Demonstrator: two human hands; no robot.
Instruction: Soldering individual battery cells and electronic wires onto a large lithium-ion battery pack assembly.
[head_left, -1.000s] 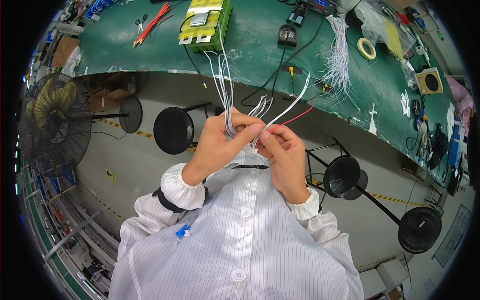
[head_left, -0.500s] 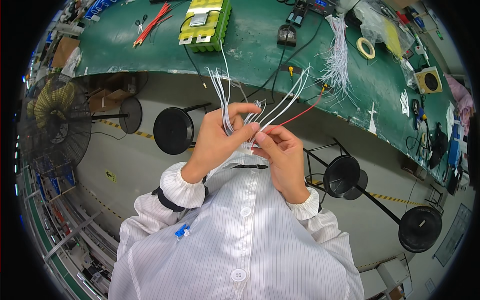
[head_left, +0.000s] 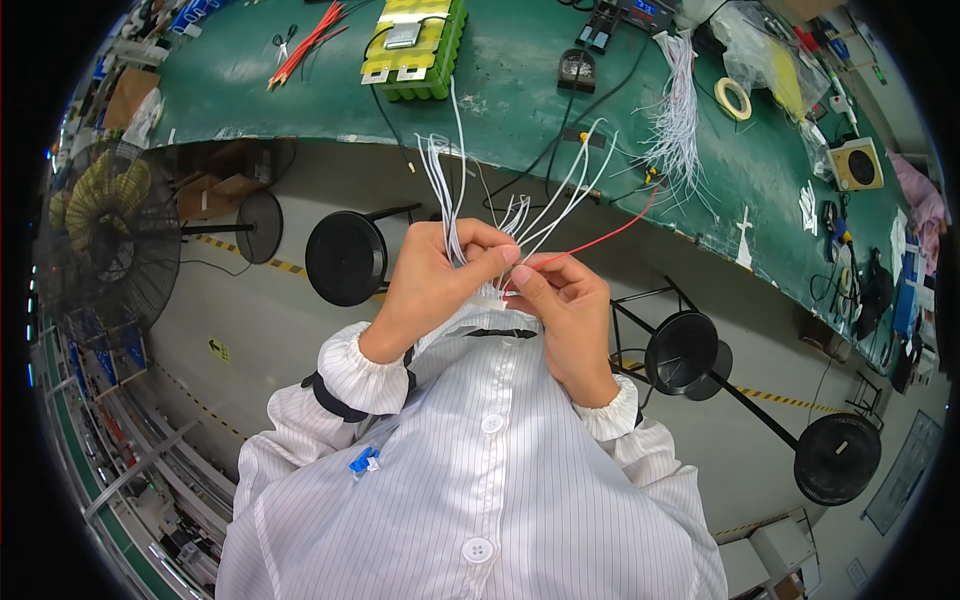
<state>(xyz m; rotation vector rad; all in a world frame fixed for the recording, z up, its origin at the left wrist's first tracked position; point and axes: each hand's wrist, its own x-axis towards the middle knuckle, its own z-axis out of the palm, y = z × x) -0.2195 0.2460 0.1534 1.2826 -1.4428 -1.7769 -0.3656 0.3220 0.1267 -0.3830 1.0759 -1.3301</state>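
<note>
In front of my chest, both hands work at a bundle of thin white wires (head_left: 437,185) that fan upward. My left hand (head_left: 440,275) is closed on several of these wires, thumb and forefinger pinched at the bundle. Beside it, my right hand (head_left: 568,315) pinches wires near their lower ends, with a red wire (head_left: 608,240) running from its fingers up to the right. A small white connector (head_left: 492,301) shows below the fingertips, where the wires come together. More white wires (head_left: 572,195) bend up to the right between the hands.
A green bench (head_left: 270,100) carries a yellow-green battery pack (head_left: 415,60), red wires (head_left: 305,45), scissors (head_left: 285,42), white wire bundles (head_left: 677,120), a tape roll (head_left: 732,98) and a small yellow box (head_left: 857,165). Black stools (head_left: 347,260) and a fan (head_left: 105,245) stand on the floor.
My left forefinger has curled down to meet the thumb. The white wires at right have shifted left and bent over at their tips. The red wire has swung slightly.
</note>
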